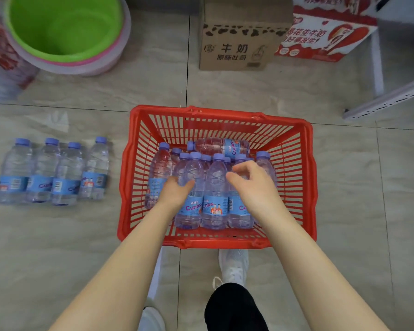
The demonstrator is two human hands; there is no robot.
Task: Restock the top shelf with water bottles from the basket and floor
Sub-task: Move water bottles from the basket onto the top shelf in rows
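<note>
A person leans over a red basket [215,242] on the tiled floor, where water bottles [214,187] stand packed. The left hand [175,193] rests against one with its fingers hidden, so its grip cannot be told, while the right hand [252,185] hovers over the caps, fingers loosely curled and holding nothing. Four floor bottles [58,173] wait to the left and a shelving frame [387,99] edges in far right, so most of the restocking appears still ahead.
</note>
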